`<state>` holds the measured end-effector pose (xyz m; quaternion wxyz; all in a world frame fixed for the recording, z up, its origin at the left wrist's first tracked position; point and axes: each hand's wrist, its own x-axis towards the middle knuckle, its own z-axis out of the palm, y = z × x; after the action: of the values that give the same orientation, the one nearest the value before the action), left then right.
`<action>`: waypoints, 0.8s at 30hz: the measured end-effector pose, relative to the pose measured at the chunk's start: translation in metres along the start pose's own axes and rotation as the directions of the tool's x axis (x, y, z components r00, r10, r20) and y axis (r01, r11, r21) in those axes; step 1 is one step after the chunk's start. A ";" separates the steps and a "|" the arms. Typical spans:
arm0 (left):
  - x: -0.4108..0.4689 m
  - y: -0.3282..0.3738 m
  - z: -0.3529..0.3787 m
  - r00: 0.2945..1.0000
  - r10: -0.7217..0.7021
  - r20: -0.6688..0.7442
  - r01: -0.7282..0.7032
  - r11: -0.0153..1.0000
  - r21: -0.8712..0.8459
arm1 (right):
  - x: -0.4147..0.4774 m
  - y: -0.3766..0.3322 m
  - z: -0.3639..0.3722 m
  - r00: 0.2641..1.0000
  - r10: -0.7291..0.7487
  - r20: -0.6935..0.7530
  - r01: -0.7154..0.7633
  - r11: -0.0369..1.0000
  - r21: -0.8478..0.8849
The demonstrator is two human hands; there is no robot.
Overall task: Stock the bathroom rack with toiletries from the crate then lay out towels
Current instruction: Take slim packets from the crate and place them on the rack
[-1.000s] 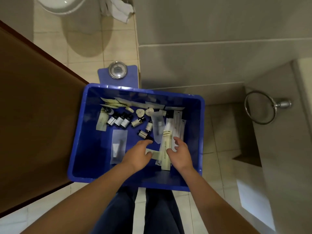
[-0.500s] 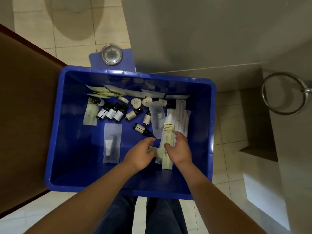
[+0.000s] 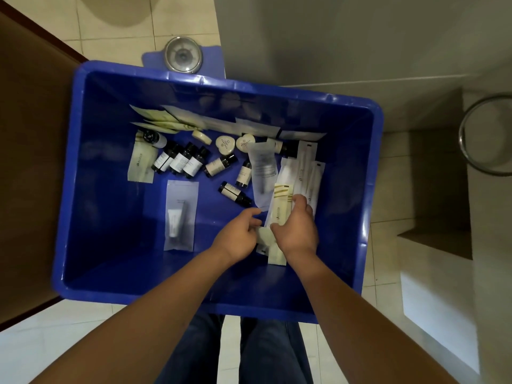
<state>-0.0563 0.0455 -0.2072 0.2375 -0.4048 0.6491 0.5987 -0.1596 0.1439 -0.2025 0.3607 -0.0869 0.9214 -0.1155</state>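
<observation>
The crate (image 3: 80,189) is bright blue. Inside, the bottles (image 3: 180,162) are dark with white labels, and on the right lies a cream sachet (image 3: 281,198) with gold stripes. The floor tiles (image 3: 124,29) are pale beige, the door (image 3: 27,162) on the left brown, and the trousers (image 3: 266,353) dark blue.

reaching both forearms forward and down, converging | pinching small packet (image 3: 263,237) with left hand (image 3: 238,236), back of hand up | gripping cream sachet (image 3: 280,202) in right hand (image 3: 297,228), palm down, hands nearly touching
</observation>
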 end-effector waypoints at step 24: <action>-0.018 0.028 -0.020 0.981 -0.018 -0.191 -0.061 0.915 -0.398 | -0.016 -0.037 -0.031 0.903 -0.209 0.374 -0.104 0.740 0.664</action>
<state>-0.0655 0.0292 -0.1733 0.0792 -0.4932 0.5363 0.6803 -0.1669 0.1168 -0.1600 0.5558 -0.0009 0.7131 -0.4273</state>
